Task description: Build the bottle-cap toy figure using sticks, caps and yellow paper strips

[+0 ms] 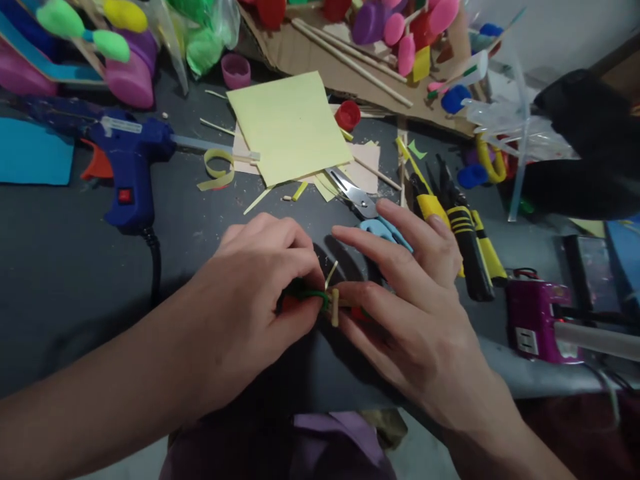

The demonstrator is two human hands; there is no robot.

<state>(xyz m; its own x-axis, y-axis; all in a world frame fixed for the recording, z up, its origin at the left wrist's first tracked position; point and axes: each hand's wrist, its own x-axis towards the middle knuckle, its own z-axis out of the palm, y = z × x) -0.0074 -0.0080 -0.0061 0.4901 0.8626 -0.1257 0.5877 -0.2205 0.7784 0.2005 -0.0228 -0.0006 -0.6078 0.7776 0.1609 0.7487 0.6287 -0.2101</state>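
Between my two hands is a small craft piece (335,308) with a short wooden stick, a green strip and a thin pale strip poking up. My left hand (265,287) pinches its green part between thumb and index finger. From the right, my right hand (410,300) holds the piece between thumb and index finger, its other fingers spread. Red bits show partly under both hands. Light blue scissors (383,231) lie just beyond my right fingers. Farther off is a sheet of pale yellow paper (293,127).
A blue glue gun (133,160) lies at the left, its cord running toward me. Cutters with yellow and black handles (470,247) and a purple power box (537,317) sit at the right. Cardboard (280,47), sticks and colored pieces fill the back.
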